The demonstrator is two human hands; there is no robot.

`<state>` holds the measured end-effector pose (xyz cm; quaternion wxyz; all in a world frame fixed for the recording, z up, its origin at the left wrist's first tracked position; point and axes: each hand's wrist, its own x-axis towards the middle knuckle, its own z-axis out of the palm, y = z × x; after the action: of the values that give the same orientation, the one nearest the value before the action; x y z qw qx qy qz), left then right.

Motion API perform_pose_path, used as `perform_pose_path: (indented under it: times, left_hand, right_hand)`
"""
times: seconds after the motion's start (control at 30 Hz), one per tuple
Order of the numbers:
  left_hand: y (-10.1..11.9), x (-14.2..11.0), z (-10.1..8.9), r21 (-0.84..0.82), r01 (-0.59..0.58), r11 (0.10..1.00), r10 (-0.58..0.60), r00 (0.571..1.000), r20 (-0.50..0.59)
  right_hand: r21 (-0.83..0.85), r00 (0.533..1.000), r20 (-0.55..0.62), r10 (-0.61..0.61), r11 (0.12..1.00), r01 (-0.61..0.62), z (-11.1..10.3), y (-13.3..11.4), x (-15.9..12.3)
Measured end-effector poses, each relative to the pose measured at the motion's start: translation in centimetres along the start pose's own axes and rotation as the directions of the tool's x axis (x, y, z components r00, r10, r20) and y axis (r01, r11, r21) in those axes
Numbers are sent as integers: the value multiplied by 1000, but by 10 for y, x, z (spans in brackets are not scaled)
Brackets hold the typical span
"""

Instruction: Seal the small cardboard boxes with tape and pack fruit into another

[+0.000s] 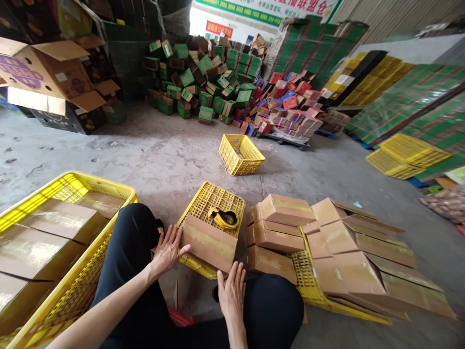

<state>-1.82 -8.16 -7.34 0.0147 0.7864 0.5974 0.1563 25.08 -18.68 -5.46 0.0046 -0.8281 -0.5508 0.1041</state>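
A brown cardboard box point(209, 242) lies on an upturned yellow plastic crate point(218, 196) between my knees. Shiny tape runs along its surface. My left hand point(169, 249) is at the box's left end, fingers stretched out and flat. At the near right corner, my right hand point(232, 288) has its fingers extended, close to or touching the cardboard. Neither hand is wrapped around anything. Behind the box, a yellow tape dispenser point(223, 217) with a dark roll rests on the crate.
A large yellow crate point(127, 191) with taped boxes stands at left. Stacked cardboard boxes point(286, 208) and a yellow crate point(303, 271) are at right. Ahead sits a small yellow basket point(241, 165). Piles of green boxes point(205, 114) and red boxes point(289, 102) lie farther back.
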Motion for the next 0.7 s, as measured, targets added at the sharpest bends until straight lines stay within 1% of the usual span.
perform_pose_path:
  times: [0.1,0.17,0.27,0.33,0.47,0.57,0.63,0.7]
  left_hand:
    - [7,-1,5,-8,23,1000,-23,999,-24]
    - [14,-2,8,-22,32,999,-33,998,-48]
    - [29,-4,13,-50,32,998,-36,997,-72]
    - [41,-5,15,-81,20,997,-26,997,-71]
    - [71,-10,15,-144,-12,989,10,1000,-16]
    - [89,-12,8,-182,-82,980,92,995,50]
    - [97,-12,1,-212,-143,967,164,983,85]
    - [99,-11,-8,-243,-179,953,212,971,114]
  right_hand:
    - [56,999,-24,-33,998,34,8,-8,4]
    - [67,997,-62,-41,997,45,12,-15,5]
    - [38,992,-124,-41,998,46,14,-29,5]
    - [7,988,-139,-69,997,71,14,-40,4]
    - [-25,977,-135,-164,986,162,19,-62,2]
    - [-20,971,-121,-205,979,204,26,-79,2]
    - [-23,956,-115,-270,963,269,30,-88,2]
    - [-35,933,-124,-337,941,336,30,-94,1]
